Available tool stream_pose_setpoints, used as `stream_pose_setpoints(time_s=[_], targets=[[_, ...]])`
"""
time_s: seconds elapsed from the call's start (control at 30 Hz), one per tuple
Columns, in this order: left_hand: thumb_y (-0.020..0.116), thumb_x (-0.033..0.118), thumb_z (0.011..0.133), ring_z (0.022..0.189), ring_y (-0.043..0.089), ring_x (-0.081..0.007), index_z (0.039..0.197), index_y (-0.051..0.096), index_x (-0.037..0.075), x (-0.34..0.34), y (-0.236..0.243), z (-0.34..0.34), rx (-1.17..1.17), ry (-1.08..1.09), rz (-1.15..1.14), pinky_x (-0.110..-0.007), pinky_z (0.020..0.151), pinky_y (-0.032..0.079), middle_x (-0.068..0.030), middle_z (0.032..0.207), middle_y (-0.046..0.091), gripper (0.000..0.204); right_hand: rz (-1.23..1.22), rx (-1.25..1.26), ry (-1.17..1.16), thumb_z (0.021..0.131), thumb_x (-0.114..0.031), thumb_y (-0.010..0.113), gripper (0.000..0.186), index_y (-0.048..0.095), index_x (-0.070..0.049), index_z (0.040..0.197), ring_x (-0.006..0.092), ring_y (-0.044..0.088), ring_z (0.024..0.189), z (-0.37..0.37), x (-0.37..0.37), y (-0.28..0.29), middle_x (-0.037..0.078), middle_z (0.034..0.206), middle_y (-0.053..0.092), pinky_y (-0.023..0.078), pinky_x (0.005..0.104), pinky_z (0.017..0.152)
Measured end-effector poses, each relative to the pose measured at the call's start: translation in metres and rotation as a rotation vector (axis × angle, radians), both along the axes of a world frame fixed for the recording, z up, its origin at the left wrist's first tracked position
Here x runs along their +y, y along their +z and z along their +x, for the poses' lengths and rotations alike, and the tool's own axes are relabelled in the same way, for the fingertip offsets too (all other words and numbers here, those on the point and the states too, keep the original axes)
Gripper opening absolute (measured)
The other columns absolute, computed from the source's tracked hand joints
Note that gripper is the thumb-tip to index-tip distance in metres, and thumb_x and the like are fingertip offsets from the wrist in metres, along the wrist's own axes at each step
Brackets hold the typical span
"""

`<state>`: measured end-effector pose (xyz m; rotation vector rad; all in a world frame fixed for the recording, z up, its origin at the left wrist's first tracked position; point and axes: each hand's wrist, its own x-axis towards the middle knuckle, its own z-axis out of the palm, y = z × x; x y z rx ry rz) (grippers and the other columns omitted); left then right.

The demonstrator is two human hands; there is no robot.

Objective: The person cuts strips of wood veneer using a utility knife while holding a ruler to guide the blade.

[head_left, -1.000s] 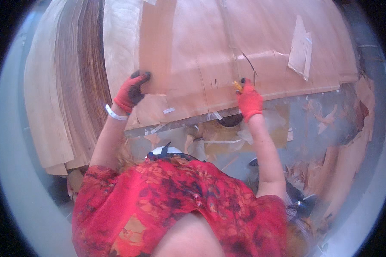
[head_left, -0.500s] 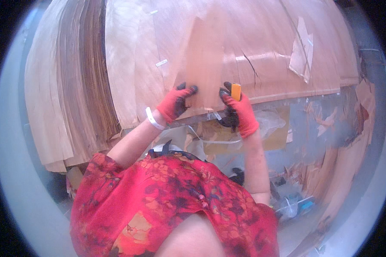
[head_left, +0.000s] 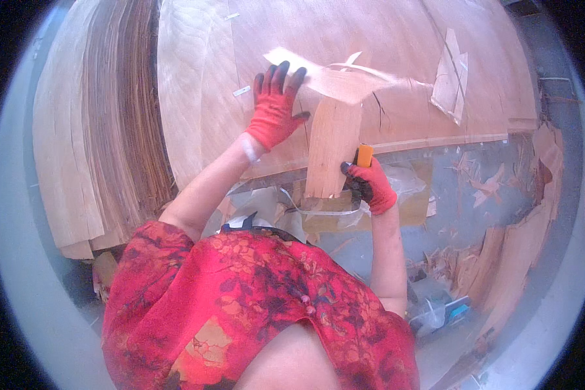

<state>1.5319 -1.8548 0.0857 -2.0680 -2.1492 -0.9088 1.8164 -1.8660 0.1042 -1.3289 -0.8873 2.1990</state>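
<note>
My left hand (head_left: 277, 107), in a red glove with dark fingertips, is open, its fingers spread over the pale left end of a torn veneer scrap (head_left: 348, 85). Whether it presses on the scrap I cannot tell. My right hand (head_left: 375, 185), gloved alike, is closed around an orange-yellow block-shaped tool (head_left: 365, 155); only the tool's upper end shows. Its thumb and fingers are at the right edge of a veneer strip (head_left: 333, 140), which reaches past the near edge of the large veneer sheet (head_left: 240, 136). The scrap covers the strip's far end.
A stack of dark-edged veneer sheets (head_left: 120, 110) lies at the left. A narrow torn piece (head_left: 449, 78) rests on the large sheet at the right. Veneer offcuts (head_left: 491, 185) and long strips (head_left: 507, 260) lie at the lower right, near a clear plastic bag (head_left: 429, 318).
My left hand has let go of the raised veneer and moved away, its fingers now spread. The strip lies lower and nearer, with a torn scrap across its far end. My right hand has moved slightly nearer.
</note>
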Motion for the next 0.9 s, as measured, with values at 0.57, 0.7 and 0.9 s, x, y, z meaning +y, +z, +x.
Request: stream_pose_setpoints(time_s=[0.57, 0.7, 0.9], targets=[[0.067, 0.004, 0.082, 0.092, 0.069, -0.0241, 0.099, 0.067, 0.01, 0.057, 0.025, -0.068, 0.282, -0.428, 0.203, -0.051, 0.11, 0.043, -0.006, 0.094, 0.071, 0.018, -0.11, -0.055, 0.131, 0.074, -0.015, 0.08, 0.042, 0.065, -0.003, 0.112, 0.0114, 0.064, 0.075, 0.05, -0.013, 0.023, 0.001, 0.09, 0.067, 0.052, 0.0279, 0.066], [0.064, 0.005, 0.082, 0.091, 0.07, -0.0235, 0.097, 0.068, 0.011, 0.061, 0.039, -0.069, 0.392, -0.527, 0.175, -0.05, 0.11, 0.045, -0.005, 0.093, 0.071, 0.017, -0.096, -0.142, 0.169, 0.074, -0.015, 0.079, 0.041, 0.065, -0.004, 0.111, 0.0098, 0.06, 0.069, 0.07, -0.007, 0.03, 0.0, 0.085, 0.065, 0.048, 0.0265, 0.06], [0.052, 0.0, 0.088, 0.094, 0.07, -0.0297, 0.107, 0.072, 0.007, 0.051, 0.06, -0.218, 0.54, -0.126, 0.206, -0.042, 0.096, 0.052, -0.0126, 0.1, 0.073, 0.028, -0.069, -0.111, 0.056, 0.073, -0.013, 0.075, 0.044, 0.061, -0.003, 0.114, 0.0127, 0.06, 0.066, 0.111, -0.014, 0.036, 0.003, 0.085, 0.064, 0.048, 0.0282, 0.056]])
